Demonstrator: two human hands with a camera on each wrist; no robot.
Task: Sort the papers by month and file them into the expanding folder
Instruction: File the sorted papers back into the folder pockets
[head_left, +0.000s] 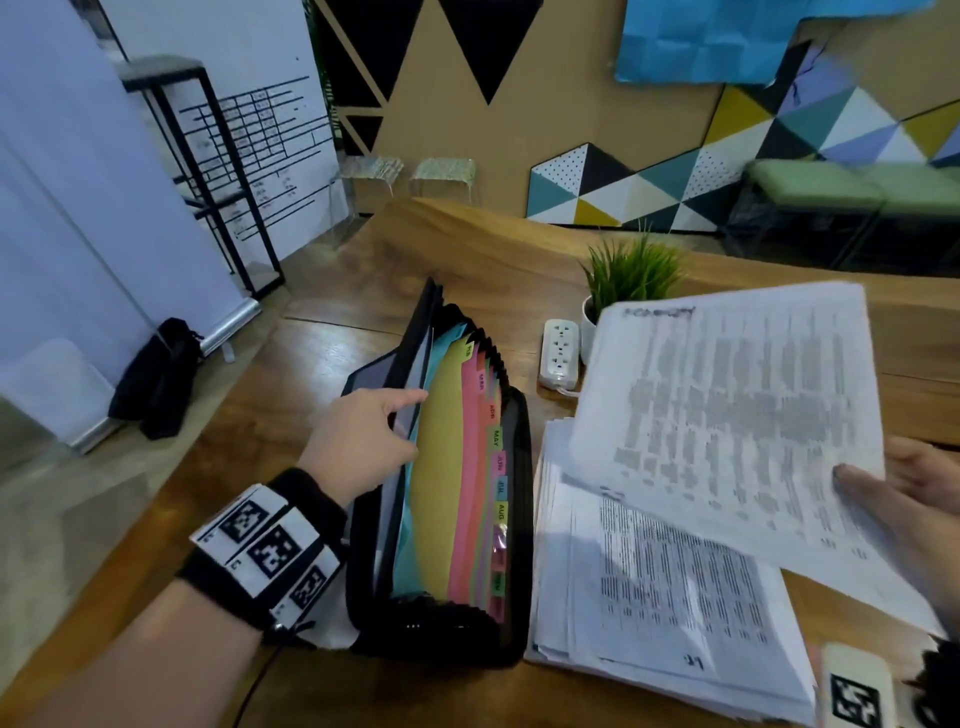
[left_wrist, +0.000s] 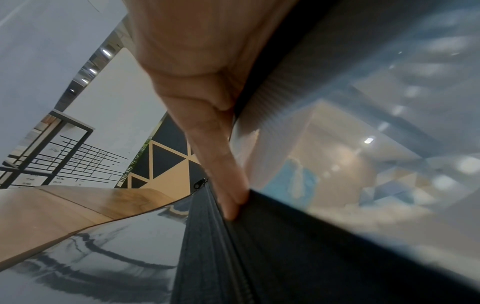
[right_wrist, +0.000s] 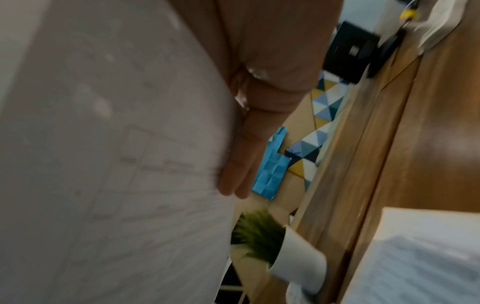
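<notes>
The left hand (head_left: 358, 441) holds the expanding folder (head_left: 441, 493) open at its front pocket; the right hand (head_left: 904, 493) pinches a printed sheet (head_left: 727, 415), likely filed there next.

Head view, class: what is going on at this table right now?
A person is filing papers. The left hand grips the front leaves of the folder, which sits open on the table, and spreads a pocket near the front. The right hand holds a few printed sheets lifted above the stack, which lies right of the folder. The sheets are not yet in any pocket.
</notes>
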